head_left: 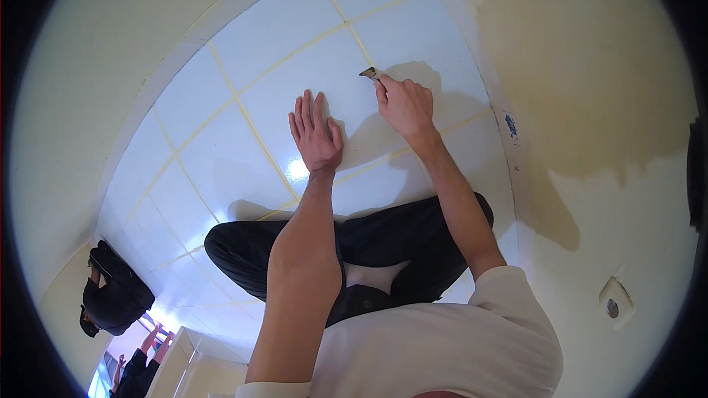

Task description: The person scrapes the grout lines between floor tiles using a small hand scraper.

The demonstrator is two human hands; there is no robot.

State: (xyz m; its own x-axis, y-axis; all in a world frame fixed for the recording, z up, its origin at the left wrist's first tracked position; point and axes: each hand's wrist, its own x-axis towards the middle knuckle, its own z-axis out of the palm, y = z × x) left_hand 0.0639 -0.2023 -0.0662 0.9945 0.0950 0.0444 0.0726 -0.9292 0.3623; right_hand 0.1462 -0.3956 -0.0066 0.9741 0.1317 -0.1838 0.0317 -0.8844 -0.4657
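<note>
My left hand [317,136] lies palm down on the white tiled floor [287,55], its fingers spread and nothing in them. To its right and farther out, my right hand [407,107] is closed around a small scraper [369,73] with a dark, stained, roughly triangular blade. The blade points to the left, close to the yellowish joint [359,40] between two tiles. Whether its edge touches the floor I cannot tell. Most of the scraper's handle is hidden in my fist. Both forearms reach out over my crossed legs in dark trousers [243,254].
A cream wall [582,214] with a large tan patch [590,66] runs along the right, with a recessed box [614,302] low down. Another wall [140,51] bounds the left. At the lower left a person in dark clothes [118,291] sits, and another person [136,374] is partly visible.
</note>
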